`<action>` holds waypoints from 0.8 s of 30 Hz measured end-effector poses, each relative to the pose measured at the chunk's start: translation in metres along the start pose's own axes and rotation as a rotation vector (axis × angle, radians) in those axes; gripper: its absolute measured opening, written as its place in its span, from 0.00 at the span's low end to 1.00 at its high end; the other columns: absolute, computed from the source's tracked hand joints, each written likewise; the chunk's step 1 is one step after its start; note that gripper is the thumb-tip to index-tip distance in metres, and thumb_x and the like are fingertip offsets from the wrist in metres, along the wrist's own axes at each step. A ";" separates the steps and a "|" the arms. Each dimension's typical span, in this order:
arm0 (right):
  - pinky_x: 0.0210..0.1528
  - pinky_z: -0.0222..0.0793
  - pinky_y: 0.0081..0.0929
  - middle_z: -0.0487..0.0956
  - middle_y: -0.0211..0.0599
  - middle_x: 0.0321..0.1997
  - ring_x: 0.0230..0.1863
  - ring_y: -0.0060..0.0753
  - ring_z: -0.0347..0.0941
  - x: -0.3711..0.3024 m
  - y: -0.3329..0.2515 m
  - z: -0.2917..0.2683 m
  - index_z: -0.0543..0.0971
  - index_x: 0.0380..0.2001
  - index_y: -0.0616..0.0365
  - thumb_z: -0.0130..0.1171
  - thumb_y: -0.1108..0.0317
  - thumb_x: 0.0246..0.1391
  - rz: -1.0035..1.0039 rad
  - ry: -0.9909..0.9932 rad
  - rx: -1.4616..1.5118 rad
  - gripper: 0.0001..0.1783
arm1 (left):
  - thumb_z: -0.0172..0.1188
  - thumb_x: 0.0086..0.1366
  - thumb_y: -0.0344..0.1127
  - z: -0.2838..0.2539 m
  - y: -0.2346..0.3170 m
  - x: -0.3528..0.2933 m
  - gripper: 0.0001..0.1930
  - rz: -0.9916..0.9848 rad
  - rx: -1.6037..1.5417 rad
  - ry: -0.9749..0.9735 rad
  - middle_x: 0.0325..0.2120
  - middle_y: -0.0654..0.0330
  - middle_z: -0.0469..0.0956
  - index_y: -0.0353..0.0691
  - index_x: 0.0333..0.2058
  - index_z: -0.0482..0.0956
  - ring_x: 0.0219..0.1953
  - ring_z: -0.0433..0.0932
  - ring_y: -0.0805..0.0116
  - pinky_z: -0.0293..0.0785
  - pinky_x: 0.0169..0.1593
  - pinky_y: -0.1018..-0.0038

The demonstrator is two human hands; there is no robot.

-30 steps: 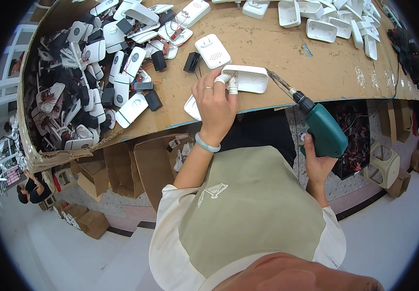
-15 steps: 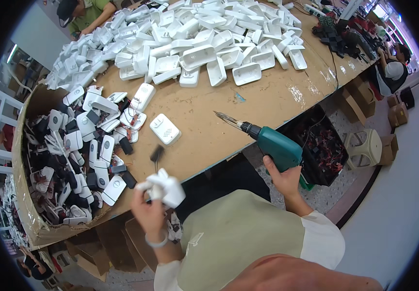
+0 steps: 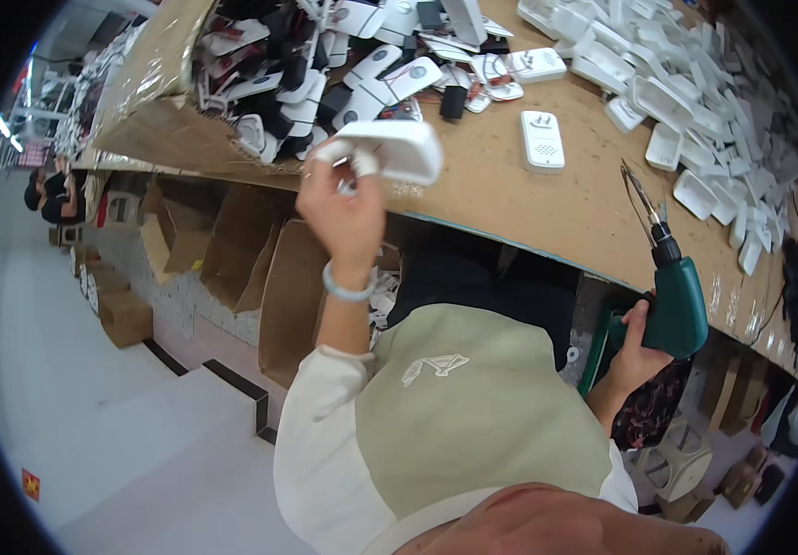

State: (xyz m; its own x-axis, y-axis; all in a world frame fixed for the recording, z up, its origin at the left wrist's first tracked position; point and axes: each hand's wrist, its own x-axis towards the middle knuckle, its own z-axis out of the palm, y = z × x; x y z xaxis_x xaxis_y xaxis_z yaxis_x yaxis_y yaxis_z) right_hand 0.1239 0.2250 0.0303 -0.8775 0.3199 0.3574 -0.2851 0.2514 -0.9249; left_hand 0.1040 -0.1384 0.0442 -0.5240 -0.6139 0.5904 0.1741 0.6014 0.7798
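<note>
My left hand (image 3: 343,199) is raised over the table's front edge, beside the carton of parts. Its fingers, with white covers on some tips, are closed on a white plastic casing (image 3: 408,153); the casing's far side is hidden. My right hand (image 3: 638,347) grips a green pistol-shaped soldering gun (image 3: 681,310) by its handle. The gun's thin pronged tip (image 3: 641,194) points up and away, over the table's front edge. Between the hands, farther back, a white plug-in unit (image 3: 542,141) lies on the table with its pins facing up.
An open carton (image 3: 154,83) at the left holds white units, black blocks and wires. White empty shells (image 3: 667,102) are heaped at the back right. Cardboard boxes (image 3: 288,296) stand below the table at the left. A pale stool (image 3: 675,462) is at the lower right.
The view has turned left. My left hand has lifted the casing toward the carton's edge, and the dark block that hung beneath it no longer shows. My right hand still holds the soldering gun.
</note>
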 end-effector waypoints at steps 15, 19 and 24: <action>0.29 0.70 0.21 0.80 0.45 0.48 0.29 0.24 0.72 -0.006 -0.011 0.009 0.71 0.56 0.67 0.62 0.78 0.61 0.029 -0.012 0.048 0.21 | 0.63 0.59 0.23 0.080 -0.007 -0.003 0.03 0.183 0.276 -0.200 0.32 0.52 0.79 0.29 0.33 0.80 0.27 0.81 0.63 0.81 0.27 0.73; 0.29 0.70 0.21 0.80 0.45 0.49 0.29 0.24 0.72 -0.003 -0.008 0.009 0.71 0.56 0.67 0.63 0.78 0.61 0.040 -0.017 0.044 0.21 | 0.63 0.57 0.25 0.063 0.009 -0.005 0.05 0.031 0.151 -0.339 0.31 0.49 0.78 0.32 0.31 0.77 0.32 0.79 0.48 0.76 0.36 0.60; 0.29 0.71 0.23 0.80 0.45 0.48 0.29 0.25 0.73 0.005 -0.005 0.003 0.71 0.55 0.68 0.63 0.79 0.60 0.009 -0.017 0.043 0.21 | 0.63 0.57 0.21 -0.043 -0.005 -0.025 0.11 -0.298 0.054 -0.604 0.34 0.58 0.83 0.29 0.40 0.81 0.31 0.80 0.76 0.77 0.33 0.76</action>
State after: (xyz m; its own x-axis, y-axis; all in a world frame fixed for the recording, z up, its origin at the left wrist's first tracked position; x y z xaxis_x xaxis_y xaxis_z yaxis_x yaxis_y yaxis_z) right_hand 0.1201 0.2221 0.0361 -0.8863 0.3064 0.3474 -0.2934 0.2092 -0.9328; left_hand 0.1526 -0.1483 0.0340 -0.9200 -0.3731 0.1196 -0.0838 0.4855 0.8702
